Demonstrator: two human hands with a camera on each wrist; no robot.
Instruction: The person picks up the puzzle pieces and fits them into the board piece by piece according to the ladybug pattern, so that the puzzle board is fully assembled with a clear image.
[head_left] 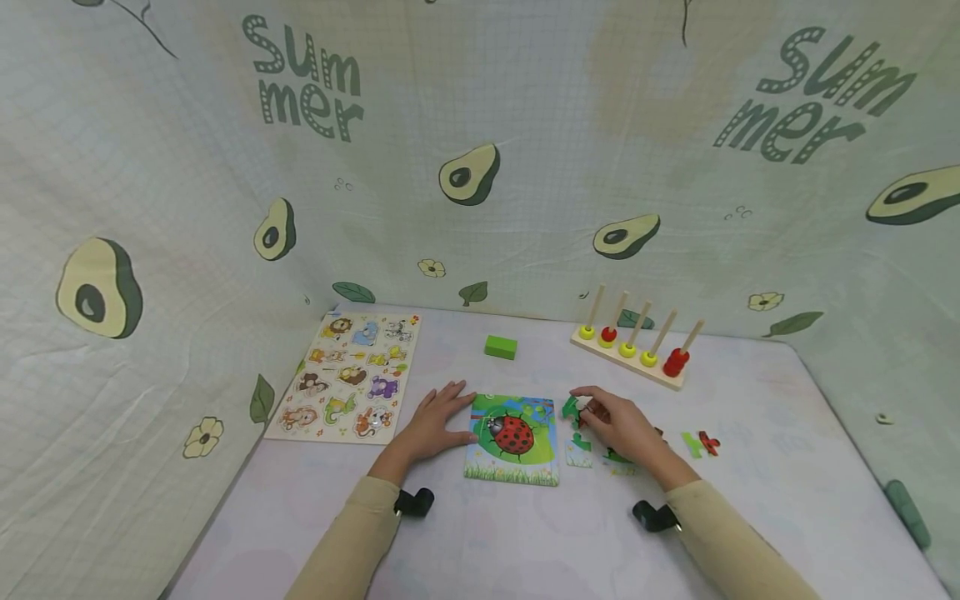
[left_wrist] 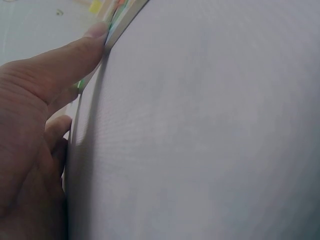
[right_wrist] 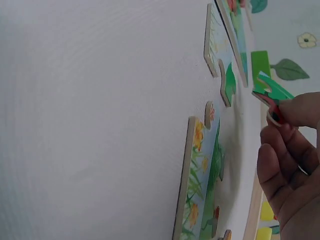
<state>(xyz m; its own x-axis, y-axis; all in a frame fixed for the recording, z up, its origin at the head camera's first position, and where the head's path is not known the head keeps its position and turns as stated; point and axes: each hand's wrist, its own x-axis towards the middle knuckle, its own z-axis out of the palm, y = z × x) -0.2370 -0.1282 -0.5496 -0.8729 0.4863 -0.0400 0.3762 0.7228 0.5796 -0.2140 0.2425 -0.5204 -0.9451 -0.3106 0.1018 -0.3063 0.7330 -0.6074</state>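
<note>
Square green-and-blue puzzle with a red ladybird lay flat at lower centre of the head view on the pale bench. Left hand rested at its left edge, fingers spread, thumb touching. Right hand, right of centre, pinched a small green flat puzzle piece between thumb and fingers. Loose patterned piece lay just below the pinched one.

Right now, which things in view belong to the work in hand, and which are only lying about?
Apparently in use:
square ladybird picture board, at the left hand
green jigsaw piece in the right hand
loose printed jigsaw pieces

Apparently lying about:
cream animal-picture board
green rectangular block
wooden peg stand with red and yellow rings
</note>
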